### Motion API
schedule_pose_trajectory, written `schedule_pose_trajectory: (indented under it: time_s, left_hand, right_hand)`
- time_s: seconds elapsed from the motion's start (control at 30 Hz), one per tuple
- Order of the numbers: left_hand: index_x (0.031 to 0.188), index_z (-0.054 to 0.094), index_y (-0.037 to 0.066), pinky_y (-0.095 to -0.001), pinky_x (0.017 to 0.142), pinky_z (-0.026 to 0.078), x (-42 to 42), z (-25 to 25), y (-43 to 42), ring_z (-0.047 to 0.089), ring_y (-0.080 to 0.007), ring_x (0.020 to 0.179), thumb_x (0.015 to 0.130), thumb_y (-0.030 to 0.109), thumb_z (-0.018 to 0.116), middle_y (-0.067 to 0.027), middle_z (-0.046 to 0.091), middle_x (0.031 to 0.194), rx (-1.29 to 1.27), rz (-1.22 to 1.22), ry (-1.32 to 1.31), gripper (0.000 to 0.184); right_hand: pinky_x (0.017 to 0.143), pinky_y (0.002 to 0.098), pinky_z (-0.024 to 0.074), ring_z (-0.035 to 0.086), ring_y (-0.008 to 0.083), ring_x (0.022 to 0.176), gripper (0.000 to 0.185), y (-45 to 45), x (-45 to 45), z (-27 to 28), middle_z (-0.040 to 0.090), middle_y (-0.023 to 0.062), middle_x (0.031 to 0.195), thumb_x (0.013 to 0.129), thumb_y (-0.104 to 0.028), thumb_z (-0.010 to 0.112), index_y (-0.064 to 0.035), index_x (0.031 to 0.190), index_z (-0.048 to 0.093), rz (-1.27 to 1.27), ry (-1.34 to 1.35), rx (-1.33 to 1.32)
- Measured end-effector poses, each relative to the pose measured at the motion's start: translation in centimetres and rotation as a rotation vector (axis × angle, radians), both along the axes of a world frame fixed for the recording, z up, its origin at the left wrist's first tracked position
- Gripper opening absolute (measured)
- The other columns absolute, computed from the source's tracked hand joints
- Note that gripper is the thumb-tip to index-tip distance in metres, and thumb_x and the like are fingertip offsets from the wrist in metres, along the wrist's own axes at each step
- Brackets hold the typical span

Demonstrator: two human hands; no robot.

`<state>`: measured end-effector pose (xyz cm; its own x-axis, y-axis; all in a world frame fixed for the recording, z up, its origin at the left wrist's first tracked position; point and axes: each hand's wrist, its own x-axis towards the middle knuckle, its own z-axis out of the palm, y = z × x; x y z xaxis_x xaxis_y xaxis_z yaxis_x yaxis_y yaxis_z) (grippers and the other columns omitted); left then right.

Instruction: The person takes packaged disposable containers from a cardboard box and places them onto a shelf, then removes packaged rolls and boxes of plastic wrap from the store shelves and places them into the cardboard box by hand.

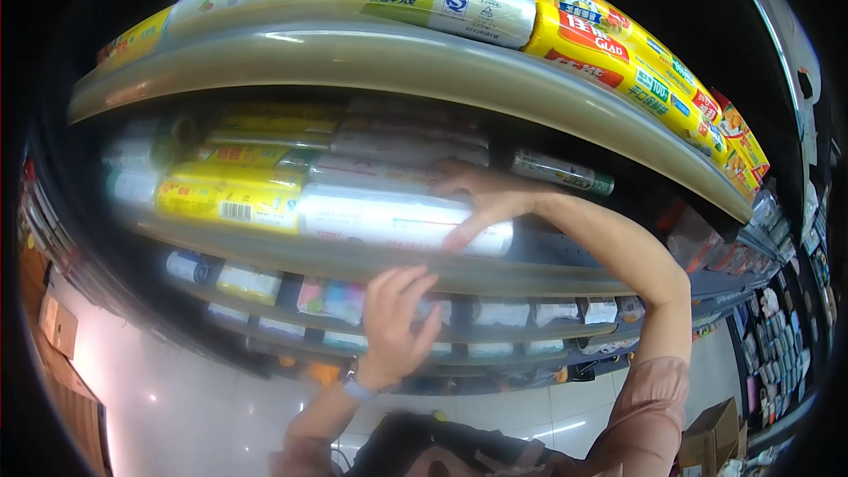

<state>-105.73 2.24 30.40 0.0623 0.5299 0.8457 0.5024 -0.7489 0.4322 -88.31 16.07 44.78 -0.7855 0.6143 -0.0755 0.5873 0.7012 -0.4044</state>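
Note:
My right hand [495, 199] reaches into the middle shelf and is wrapped over the right end of a white packaged roll [380, 219], with the thumb on its front and the fingers over the top, partly blurred. Left of this roll, end to end, lies a yellow packaged roll [231, 199] with a barcode. My left hand [397, 322], with a watch [356, 382] at the wrist, is raised just in front of the shelf edge. Its fingers are parted and slightly bent, and nothing shows in them.
Overhead, an upper shelf edge [397, 57] curves across, bearing yellow Glad rolls [609, 53] and a green-white roll [424, 2]. Behind my right hand lies a dark roll [563, 171]. Lower shelves hold small packs [501, 312]. A cardboard box [711, 433] stands at lower right.

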Motion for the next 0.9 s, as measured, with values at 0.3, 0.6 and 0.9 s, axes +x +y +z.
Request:
schedule_pose_trajectory:
  time_s: [0.3,0.6,0.9]
  left_hand:
    - [0.143,0.017,-0.002,-0.0347,0.093,0.045,1.3,0.6,-0.7,0.051,-0.0279,0.117,0.085,0.015,0.066,-0.0215,0.038,0.137,-0.602,-0.791,-0.545,0.078]
    - [0.118,0.053,-0.002,-0.0356,0.096,0.042,7.7,-1.7,-4.7,0.053,-0.0226,0.111,0.079,0.003,0.067,-0.0117,0.057,0.116,-0.935,-1.154,-0.434,0.042]
    - [0.128,0.044,-0.001,-0.037,0.1,0.04,26.9,-5.9,-16.5,0.051,-0.024,0.115,0.075,0.012,0.072,-0.0123,0.053,0.122,-1.23,-1.352,-0.262,0.061]
  right_hand:
    - [0.09,0.0335,0.0428,0.051,0.0294,0.108,0.079,-3.8,2.1,1.5,0.052,0.0191,0.116,0.056,-0.05,0.081,0.003,0.111,0.062,-0.122,0.12,-0.149]
    - [0.086,0.0417,0.033,0.043,0.0366,0.112,0.066,-18.6,11.0,-0.2,0.042,0.0259,0.129,0.055,-0.045,0.078,-0.0108,0.11,0.068,-0.004,0.173,0.42]
    - [0.093,0.0403,0.0288,0.037,0.0381,0.119,0.075,-37.9,28.5,-12.6,0.032,0.0252,0.139,0.06,-0.054,0.077,-0.0138,0.121,0.061,-0.497,0.154,0.258]
